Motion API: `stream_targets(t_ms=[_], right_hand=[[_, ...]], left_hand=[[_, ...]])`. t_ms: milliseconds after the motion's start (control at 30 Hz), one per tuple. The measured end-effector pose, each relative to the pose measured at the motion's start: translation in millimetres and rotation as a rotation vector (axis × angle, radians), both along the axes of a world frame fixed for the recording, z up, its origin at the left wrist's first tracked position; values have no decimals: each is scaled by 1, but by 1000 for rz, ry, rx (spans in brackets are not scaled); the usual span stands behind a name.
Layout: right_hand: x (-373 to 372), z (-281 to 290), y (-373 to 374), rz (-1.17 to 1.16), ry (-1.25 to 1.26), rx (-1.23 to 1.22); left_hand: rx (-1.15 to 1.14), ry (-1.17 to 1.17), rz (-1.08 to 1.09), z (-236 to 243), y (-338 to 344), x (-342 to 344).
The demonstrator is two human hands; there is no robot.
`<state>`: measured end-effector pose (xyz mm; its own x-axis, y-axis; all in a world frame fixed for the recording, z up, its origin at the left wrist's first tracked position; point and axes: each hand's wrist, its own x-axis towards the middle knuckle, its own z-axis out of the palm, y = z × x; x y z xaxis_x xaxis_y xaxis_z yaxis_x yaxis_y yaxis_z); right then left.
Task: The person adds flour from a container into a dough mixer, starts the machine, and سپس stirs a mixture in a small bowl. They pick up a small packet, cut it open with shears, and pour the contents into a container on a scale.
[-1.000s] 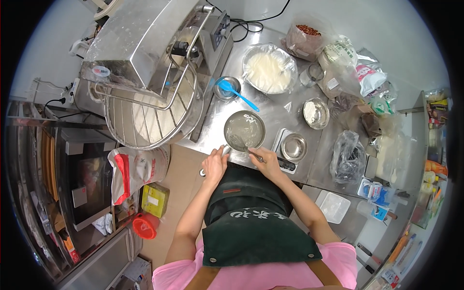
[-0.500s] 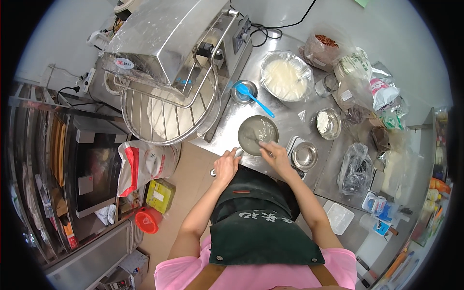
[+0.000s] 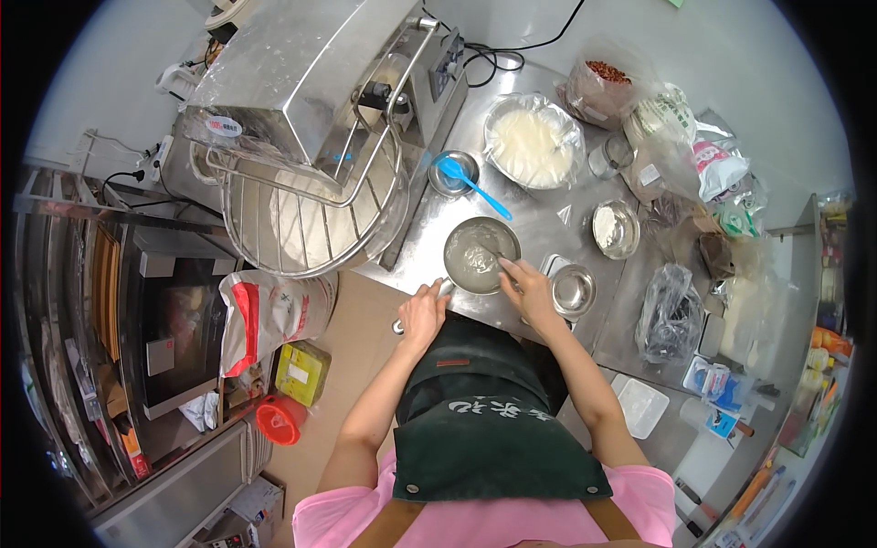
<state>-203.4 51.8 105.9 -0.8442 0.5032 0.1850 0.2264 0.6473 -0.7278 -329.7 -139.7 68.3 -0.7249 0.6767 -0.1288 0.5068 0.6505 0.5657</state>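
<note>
My left hand (image 3: 422, 315) is closed round the handle (image 3: 444, 288) of a metal pot (image 3: 461, 237) holding a pale, glossy grey-white mixture. My right hand (image 3: 524, 290) grips a thin metal utensil, seemingly a whisk (image 3: 491, 254), whose far end sits in the mixture. Just right of my right hand, a small steel bowl (image 3: 574, 290) stands on a scale (image 3: 555, 265). Behind the pot, a blue spatula (image 3: 486, 200) rests across another small bowl (image 3: 449, 183).
A large steel mixer (image 3: 265, 87) with a wire guard fills the back left of the steel counter (image 3: 411, 260). A film-covered bowl (image 3: 533, 142), a flour bowl (image 3: 616, 228) and several bags (image 3: 603, 91) stand behind and right. A sack (image 3: 274, 320) and red bucket (image 3: 281, 422) are lower left.
My right hand has moved slightly up over the pot, and the utensil's end has shifted within the mixture. My left hand stays on the handle. The whole view has shifted a little.
</note>
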Motion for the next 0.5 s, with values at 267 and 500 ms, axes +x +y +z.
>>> stream_targets(t_ms=[267, 500], right_hand=[[3, -10, -22, 59, 12, -135], [24, -7, -10, -84, 7, 51]], left_hand=[[5, 1, -8, 4, 5, 1], [0, 27, -18, -2, -1, 0]])
